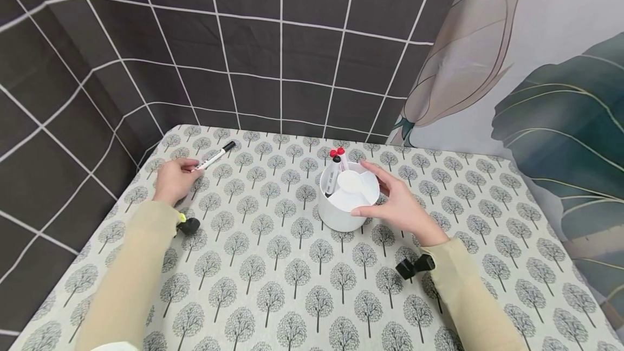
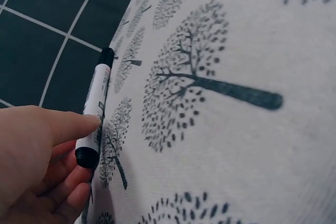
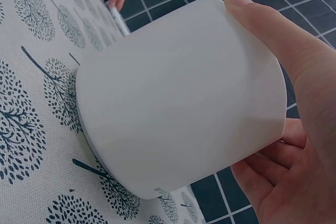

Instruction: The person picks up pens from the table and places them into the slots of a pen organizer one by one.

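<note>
A white marker with a black cap (image 1: 216,156) lies at a slant near the table's far left corner. At its near end my left hand (image 1: 176,180) pinches it, the thumb on the barrel and the fingers beneath, as the left wrist view shows. A round white pen organizer (image 1: 343,215) stands upright on the cloth, right of the middle. My right hand (image 1: 397,205) grips its right side, thumb at the near rim and fingers behind. Inside its left and back compartments stand a black-capped marker (image 1: 333,175) and red-capped markers (image 1: 342,159). The organizer's smooth wall (image 3: 178,98) fills the right wrist view.
A light cloth (image 1: 273,286) printed with dark trees covers the table. Dark tiled-pattern fabric (image 1: 253,42) hangs behind and to the left. At the right hangs a curtain (image 1: 551,123) with large leaves and petals.
</note>
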### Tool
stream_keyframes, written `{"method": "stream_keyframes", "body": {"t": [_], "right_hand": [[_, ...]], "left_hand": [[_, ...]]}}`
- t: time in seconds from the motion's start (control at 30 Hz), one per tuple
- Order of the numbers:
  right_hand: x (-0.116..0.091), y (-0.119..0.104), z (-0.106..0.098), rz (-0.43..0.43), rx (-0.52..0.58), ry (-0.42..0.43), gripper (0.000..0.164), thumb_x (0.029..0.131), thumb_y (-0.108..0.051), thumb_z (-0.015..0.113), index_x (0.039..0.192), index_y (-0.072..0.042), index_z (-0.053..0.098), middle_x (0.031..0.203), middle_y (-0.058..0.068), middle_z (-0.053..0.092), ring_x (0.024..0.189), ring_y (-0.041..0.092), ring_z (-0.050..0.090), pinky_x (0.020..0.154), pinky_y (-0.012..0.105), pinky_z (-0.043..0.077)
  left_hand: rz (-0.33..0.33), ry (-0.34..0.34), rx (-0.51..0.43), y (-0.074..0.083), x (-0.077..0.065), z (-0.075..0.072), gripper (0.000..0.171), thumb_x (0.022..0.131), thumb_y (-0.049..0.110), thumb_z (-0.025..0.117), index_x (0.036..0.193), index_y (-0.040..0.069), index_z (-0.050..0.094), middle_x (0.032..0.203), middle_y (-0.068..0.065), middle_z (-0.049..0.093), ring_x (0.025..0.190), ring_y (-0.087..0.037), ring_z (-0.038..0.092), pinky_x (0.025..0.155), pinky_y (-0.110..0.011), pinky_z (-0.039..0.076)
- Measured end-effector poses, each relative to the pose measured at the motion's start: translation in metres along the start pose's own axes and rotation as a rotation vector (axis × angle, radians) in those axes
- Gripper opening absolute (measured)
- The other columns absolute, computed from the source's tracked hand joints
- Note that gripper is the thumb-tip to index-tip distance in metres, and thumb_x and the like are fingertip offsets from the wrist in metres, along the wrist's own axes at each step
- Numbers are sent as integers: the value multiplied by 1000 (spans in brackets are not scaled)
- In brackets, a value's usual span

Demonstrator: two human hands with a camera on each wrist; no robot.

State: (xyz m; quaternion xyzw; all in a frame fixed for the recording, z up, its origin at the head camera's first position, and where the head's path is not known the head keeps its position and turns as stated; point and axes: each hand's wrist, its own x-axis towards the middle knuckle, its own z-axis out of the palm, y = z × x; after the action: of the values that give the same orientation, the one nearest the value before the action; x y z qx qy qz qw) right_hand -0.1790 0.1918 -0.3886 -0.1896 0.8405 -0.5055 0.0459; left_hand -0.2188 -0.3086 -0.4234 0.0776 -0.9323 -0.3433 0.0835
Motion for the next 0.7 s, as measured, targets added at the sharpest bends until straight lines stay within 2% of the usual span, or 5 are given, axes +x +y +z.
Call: {"method": "stream_keyframes", "body": {"t": [0.23,0.33,0.47,0.57,0.7], "right_hand": [[0,-1,1,-9,-3,-2,108,69,-25,97,158,-14,37,161,5,35,138,31,46,116,45,36],[0,-1,1,-6,-10,-1,107,69,-26,97,158,-17,37,161,5,35,138,30,45,116,45,36],[0,-1,1,-5,-5,0,107,69,-25,97,158,-18,38,160,5,36,138,30,46,116,45,36],[0,-1,1,-10,1,2,107,69,-25,98,158,-15,38,160,6,36,138,30,46,116,43,36],[0,-2,0,-13,-1,2,108,69,-24,98,158,-14,38,160,6,36,139,30,45,117,43,35]], "left_hand": [[27,41,48,1,-1,3,27,93,10,72,114,-7,72,97,-24,72,88,-36,63,80,-42,45],[12,34,46,2,-2,2,28,94,12,72,116,-6,72,100,-24,72,90,-36,63,81,-43,45],[-28,23,-6,6,-3,0,31,96,14,70,122,-4,70,108,-25,70,94,-35,63,76,-36,46],[-56,42,-42,9,-2,-3,33,98,16,69,126,-2,69,112,-24,70,92,-29,63,68,-29,47],[-72,85,-94,15,-1,-7,35,99,22,70,128,3,69,113,-20,70,85,-13,61,64,-19,47]]}}
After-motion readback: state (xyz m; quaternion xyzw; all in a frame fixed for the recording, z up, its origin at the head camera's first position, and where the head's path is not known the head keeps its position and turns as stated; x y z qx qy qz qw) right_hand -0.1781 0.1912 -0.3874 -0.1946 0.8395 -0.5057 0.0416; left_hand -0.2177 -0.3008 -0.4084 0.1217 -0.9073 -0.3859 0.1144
